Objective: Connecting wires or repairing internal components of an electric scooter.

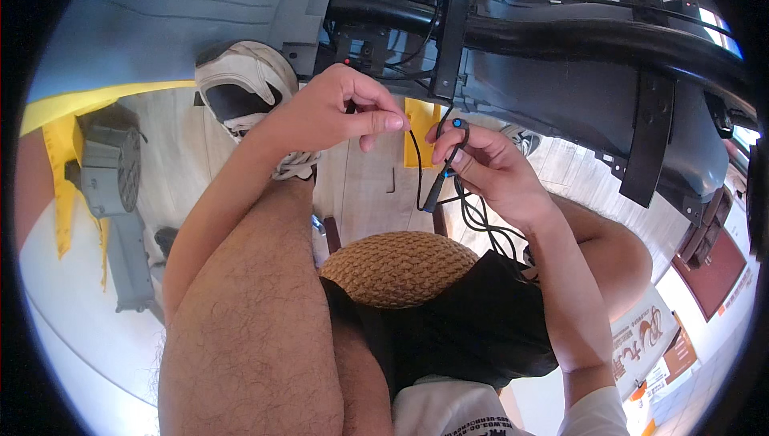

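**Two hands worked a thin black cable beneath a dark machine frame**

The right hand point(493, 167) gripped a slim black connector point(442, 179) with a blue tip, fingers curled around it. The left hand point(340, 111) pinched the thin black cable point(416, 163) just above, thumb against forefinger. The step seemed to need a light, steady pinch, with slack kept in the cable so it did not kink. The cable looked smooth and rubbery, and looped loosely below. A round woven stool point(400, 268), coarse and tan, sat between the person's bare knees. The frame point(561, 75) looked matte and hard.
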### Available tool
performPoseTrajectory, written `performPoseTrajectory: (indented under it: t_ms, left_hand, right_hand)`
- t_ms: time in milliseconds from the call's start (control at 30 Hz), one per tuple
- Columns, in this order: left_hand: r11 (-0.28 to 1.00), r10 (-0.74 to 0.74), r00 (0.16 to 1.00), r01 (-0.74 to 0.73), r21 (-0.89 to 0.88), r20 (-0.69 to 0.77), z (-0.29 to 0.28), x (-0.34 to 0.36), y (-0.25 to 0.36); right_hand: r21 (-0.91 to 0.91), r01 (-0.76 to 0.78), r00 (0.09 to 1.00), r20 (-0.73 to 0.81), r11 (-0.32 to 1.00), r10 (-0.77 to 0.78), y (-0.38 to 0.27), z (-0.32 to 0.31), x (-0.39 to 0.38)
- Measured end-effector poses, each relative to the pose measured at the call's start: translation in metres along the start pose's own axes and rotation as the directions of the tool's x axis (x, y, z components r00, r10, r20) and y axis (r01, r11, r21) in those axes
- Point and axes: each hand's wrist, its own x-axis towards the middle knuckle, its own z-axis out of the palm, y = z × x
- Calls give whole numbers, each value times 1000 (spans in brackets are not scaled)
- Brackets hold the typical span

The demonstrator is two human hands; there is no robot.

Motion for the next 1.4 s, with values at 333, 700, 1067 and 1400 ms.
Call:
performPoseTrajectory:
  t_ms: [333, 700, 1067, 1400]
  left_hand:
    - [952, 302, 953, -301, 49, -27, 1, 3, -30]
    - [924, 315, 948, -318, -215, -49, -2, 8, -32]
    - [982, 141, 989, -146, -117, -51, 2, 8, -29]
    - [979, 194, 981, -193, 64, -3, 0, 3, -28]
  right_hand:
    - [-740, -10, 881, -325, 673, -344, 7, 15, 1]
    - [-156, 108, 981, -145, 982, -131, -6, 8, 0]
    - [-509, 229, 876, -263, 830, -403, 0, 18, 25]
    - [-559, 291, 822, -269, 776, -502, -5, 32, 37]
